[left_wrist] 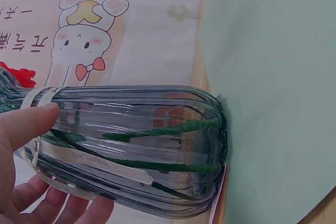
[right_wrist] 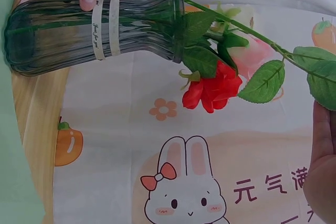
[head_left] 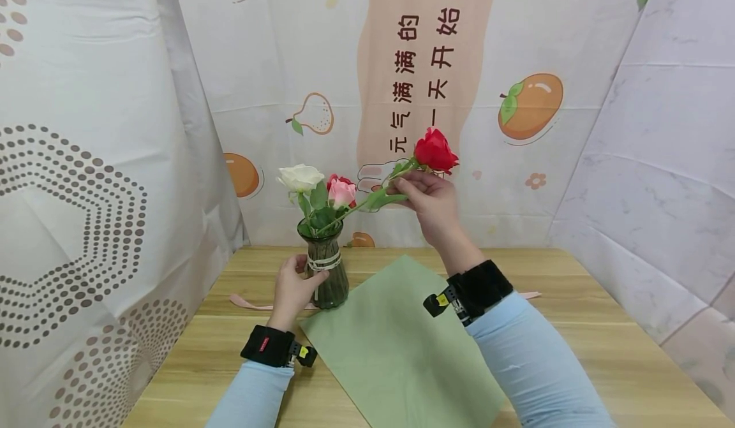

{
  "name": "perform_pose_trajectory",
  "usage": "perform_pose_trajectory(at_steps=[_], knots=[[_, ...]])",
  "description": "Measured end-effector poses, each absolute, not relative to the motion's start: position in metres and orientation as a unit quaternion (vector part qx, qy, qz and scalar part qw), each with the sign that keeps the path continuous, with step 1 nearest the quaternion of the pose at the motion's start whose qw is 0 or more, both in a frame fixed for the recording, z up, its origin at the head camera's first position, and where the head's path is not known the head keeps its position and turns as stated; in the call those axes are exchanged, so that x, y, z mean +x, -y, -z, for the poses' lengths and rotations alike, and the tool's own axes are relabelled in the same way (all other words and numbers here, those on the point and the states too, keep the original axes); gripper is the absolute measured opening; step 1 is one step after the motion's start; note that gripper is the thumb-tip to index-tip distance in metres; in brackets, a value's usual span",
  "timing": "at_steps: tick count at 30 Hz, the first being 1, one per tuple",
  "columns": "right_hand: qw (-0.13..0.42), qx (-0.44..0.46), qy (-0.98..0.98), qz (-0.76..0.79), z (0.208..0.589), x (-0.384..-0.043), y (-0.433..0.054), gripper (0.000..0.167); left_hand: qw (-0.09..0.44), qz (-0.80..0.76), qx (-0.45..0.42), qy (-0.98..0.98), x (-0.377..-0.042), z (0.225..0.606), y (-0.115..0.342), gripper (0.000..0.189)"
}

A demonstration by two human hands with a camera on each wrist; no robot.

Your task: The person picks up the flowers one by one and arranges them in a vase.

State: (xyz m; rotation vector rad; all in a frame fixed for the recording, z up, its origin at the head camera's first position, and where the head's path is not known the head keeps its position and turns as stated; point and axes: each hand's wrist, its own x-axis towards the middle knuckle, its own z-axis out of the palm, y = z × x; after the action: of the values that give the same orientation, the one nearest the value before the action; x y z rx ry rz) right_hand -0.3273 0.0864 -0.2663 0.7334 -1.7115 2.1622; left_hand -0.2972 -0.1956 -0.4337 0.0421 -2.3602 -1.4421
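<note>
My left hand (head_left: 294,291) grips a ribbed, tinted glass vase (head_left: 332,287) around its middle, thumb in front, by the cream ribbon (head_left: 324,263) tied there. The vase stands upright. A white rose (head_left: 300,177), a pink rose (head_left: 342,192) and a second red rose (right_wrist: 212,87) stand in it. Several green stems (left_wrist: 178,167) show through the glass. Up to the right, my right hand (head_left: 430,205) pinches a long-stemmed red rose (head_left: 435,150) below its bloom. That rose leans steeply to the right, its lower stem (right_wrist: 236,23) inside the vase mouth.
A sheet of green paper (head_left: 402,339) lies on the wooden table (head_left: 574,351), one corner near the vase base. Pink ribbon (head_left: 244,302) pokes out left of the vase, with another bit at the right. Printed curtains (head_left: 275,51) hang behind and at both sides.
</note>
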Motion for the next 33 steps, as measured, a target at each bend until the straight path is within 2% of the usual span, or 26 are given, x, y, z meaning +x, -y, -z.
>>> perform_pose_trajectory(at_steps=[18,33], knots=[[0.135,0.299,0.668,-0.668,0.272,-0.331,-0.055,0.019,0.186,0.512,0.019,0.839,-0.297,0.432,0.195,0.06],[0.153,0.327,0.722,-0.59,0.274,-0.332,-0.029,0.01,0.185,0.514,0.014,0.837,-0.297,0.432,0.195,0.059]])
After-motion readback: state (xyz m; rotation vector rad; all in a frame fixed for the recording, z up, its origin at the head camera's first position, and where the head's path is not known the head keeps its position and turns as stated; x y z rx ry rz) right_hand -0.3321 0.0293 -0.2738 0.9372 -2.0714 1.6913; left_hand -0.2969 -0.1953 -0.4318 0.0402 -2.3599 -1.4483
